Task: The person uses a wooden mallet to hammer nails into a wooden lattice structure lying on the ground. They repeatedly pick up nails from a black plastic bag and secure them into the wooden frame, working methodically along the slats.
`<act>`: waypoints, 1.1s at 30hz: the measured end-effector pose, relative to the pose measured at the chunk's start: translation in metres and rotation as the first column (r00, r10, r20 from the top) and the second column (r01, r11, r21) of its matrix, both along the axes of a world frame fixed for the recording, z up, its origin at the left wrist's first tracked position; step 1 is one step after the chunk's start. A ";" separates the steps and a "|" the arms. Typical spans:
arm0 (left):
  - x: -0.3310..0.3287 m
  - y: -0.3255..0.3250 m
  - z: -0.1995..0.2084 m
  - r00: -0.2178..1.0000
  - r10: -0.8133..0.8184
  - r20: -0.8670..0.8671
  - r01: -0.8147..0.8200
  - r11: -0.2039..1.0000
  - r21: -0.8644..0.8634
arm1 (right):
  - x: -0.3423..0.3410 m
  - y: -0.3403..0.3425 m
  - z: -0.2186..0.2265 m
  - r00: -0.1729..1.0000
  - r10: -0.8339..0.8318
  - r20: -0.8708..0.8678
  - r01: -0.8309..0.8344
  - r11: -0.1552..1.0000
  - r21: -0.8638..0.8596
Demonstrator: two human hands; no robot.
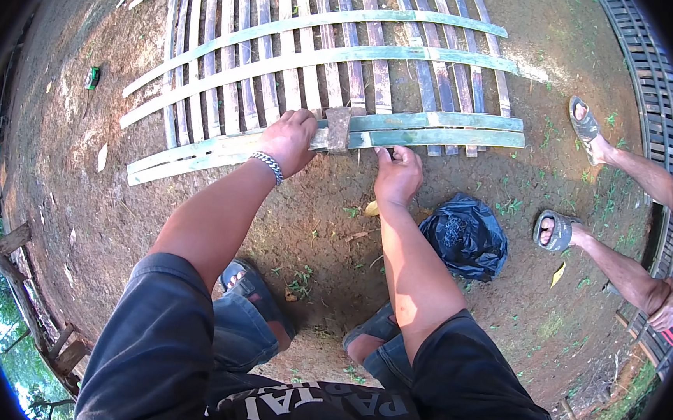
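Observation:
My left hand (288,141), with a chain bracelet at its wrist, is closed around the pale handle of a hatchet-like tool. The tool's flat, rusty head (338,129) lies over the two nearest green bamboo slats (436,129). At the lower edge of these slats, just right of the head, my right hand (399,174) has its thumb and fingers drawn together. Anything between those fingertips is too small to make out. The crosswise slats rest on a row of dark, lengthwise bamboo strips (272,69), forming a lattice on the ground.
A black plastic bag (466,236) sits beside my right forearm. Another person's sandalled feet (557,230) and legs are at the right, near a slatted bamboo panel (657,84). A green tape measure (91,78) lies at the left on bare soil, and rough wooden poles (16,266) border it.

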State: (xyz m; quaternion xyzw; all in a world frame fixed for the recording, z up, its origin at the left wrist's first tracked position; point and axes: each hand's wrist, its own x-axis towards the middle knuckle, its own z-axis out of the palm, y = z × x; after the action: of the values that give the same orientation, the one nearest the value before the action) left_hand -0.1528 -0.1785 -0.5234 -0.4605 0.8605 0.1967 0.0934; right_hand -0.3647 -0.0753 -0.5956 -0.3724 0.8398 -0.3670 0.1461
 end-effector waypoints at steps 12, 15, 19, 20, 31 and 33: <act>-0.001 -0.001 0.004 1.000 -0.006 -0.004 0.006 1.000 0.010 | -0.002 0.002 -0.007 1.000 0.031 0.003 -0.031 0.999 -0.009; -0.003 -0.001 0.006 1.000 -0.005 0.016 0.005 1.000 0.013 | 0.000 0.003 -0.006 1.000 0.009 0.016 -0.009 1.000 -0.010; -0.002 -0.001 0.006 0.999 0.012 0.034 -0.013 1.000 0.026 | 0.005 0.000 0.003 1.000 -0.005 -0.017 0.005 1.000 0.016; -0.003 -0.001 0.007 0.999 0.011 0.034 -0.013 0.999 0.035 | 0.003 0.000 0.001 1.000 -0.009 -0.012 0.009 1.000 0.015; -0.003 -0.002 0.006 0.999 -0.015 0.039 0.014 1.000 0.027 | 0.001 0.002 -0.011 1.000 -0.015 0.009 0.015 1.000 0.010; -0.002 -0.002 0.004 1.000 -0.017 0.008 0.017 1.000 0.023 | 0.001 0.001 -0.012 1.000 -0.023 0.011 0.023 1.000 0.002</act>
State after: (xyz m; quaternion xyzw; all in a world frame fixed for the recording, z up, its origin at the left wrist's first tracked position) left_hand -0.1548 -0.1806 -0.5196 -0.4528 0.8617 0.2038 0.1040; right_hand -0.3632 -0.0740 -0.6071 -0.3606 0.8436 -0.3699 0.1468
